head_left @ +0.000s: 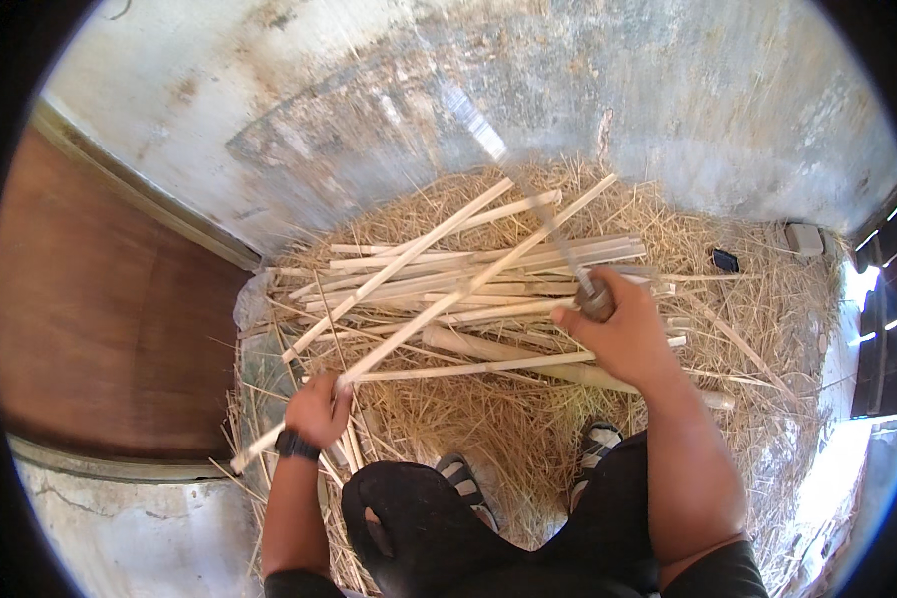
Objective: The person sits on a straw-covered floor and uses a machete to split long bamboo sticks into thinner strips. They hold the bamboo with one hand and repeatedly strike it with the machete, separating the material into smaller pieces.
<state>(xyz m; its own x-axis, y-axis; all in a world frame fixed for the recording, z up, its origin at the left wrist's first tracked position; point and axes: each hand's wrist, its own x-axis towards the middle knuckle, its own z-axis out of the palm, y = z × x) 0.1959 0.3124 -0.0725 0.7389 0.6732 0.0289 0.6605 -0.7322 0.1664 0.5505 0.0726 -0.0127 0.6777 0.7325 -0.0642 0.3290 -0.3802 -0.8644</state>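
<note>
My left hand [314,411], with a dark band at the wrist, is closed round a long split bamboo strip [458,296]. That strip slants from the lower left up to the far right, above other strips. In my right hand [630,329] is the rounded grip of a machete. Its long blade [478,128] points away toward the wall, tilted left and smeared by motion. Beneath both hands lies a pile of pale bamboo strips [588,255], mostly crosswise. A thicker bamboo piece [468,345] rests near the pile's front, partly covered.
Straw [498,429] covers the ground around my sandalled feet [463,486]. A stained wall [588,100] rises behind the pile. At left is a brown door panel [110,319] in a frame. A small black object [725,260] and a beige block [803,238] sit at the far right.
</note>
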